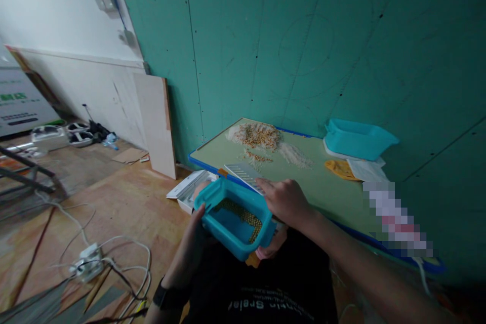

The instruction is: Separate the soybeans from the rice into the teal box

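My left hand (194, 243) grips the left end of a blue plastic tub (228, 240), with the thumb over its rim. The tub is tilted in front of my body, and small yellow-green beans (243, 213) lie along its far and right sides. My right hand (286, 202) is closed on a flat, pale slotted tool (243, 174), whose slotted end reaches over the table's near edge behind the tub. Beyond it on the pale green tabletop (322, 190) sit a heap of tan beans (260, 135) and white grains (237, 132). More white grains (295, 156) spread to the right.
A second blue tub (353, 139) stands at the table's back right, beside a yellow cloth (341, 169). An open white box (188, 190) is left of my tub. On the floor lie a power strip (88, 263) and cables. The green wall (296, 50) borders the table.
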The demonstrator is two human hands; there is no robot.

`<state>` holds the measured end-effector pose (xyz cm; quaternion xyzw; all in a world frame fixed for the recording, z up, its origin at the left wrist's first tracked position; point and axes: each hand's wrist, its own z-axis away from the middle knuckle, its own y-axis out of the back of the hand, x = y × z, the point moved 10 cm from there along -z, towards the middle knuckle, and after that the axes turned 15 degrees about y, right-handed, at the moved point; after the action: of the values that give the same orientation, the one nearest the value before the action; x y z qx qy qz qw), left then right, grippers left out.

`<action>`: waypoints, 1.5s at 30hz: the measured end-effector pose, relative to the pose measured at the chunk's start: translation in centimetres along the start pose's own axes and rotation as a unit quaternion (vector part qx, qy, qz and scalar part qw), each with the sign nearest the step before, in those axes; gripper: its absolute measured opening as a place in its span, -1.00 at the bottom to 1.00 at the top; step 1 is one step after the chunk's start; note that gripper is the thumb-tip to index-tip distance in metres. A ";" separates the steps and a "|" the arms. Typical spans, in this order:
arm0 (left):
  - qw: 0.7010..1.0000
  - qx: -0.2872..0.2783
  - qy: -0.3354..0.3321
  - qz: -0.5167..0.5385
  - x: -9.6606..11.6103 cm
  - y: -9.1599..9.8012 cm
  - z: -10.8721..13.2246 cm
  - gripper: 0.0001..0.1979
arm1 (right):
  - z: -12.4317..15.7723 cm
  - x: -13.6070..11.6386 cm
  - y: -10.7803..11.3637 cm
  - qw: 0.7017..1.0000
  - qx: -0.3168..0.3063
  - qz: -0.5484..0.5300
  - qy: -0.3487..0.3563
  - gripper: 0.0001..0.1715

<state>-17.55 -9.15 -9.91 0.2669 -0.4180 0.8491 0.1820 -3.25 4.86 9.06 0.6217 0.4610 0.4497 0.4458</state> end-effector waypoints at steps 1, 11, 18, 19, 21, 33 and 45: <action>1.000 0.007 -0.003 -0.004 0.1 -0.1 0.2 -0.08 | 0.3 0.3 0.1 1.000 0.002 0.003 -0.001 -0.50; 0.999 0.038 0.034 -0.002 -0.5 0.1 -0.2 -0.10 | 4.4 2.9 0.5 0.998 -0.024 0.042 -0.027 -0.39; 1.000 0.021 0.020 -0.007 -0.2 -1.9 1.5 -0.25 | 8.2 7.1 0.1 0.993 -0.042 0.085 -0.076 -0.40; 1.000 0.016 0.014 -0.006 -0.1 -2.2 1.7 -0.27 | 8.5 7.9 0.0 0.991 -0.042 0.088 -0.087 -0.43; 1.000 0.010 0.007 -0.009 -0.1 -2.4 1.8 -0.29 | 8.7 9.4 -0.3 0.989 -0.041 0.092 -0.108 -0.48; 0.993 0.067 0.086 0.042 -1.8 -0.4 0.1 -0.23 | 7.6 16.2 1.5 0.969 0.051 0.070 -0.229 -0.57; 0.995 0.055 -0.049 -0.066 1.8 0.8 -4.0 -0.28 | -2.7 21.5 -0.7 0.866 0.339 -0.306 -0.202 -0.79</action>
<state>-20.63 -6.26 -11.32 0.3443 -0.3609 0.8429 0.2020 -2.35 26.32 12.06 0.6392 0.6525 -0.0289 0.4059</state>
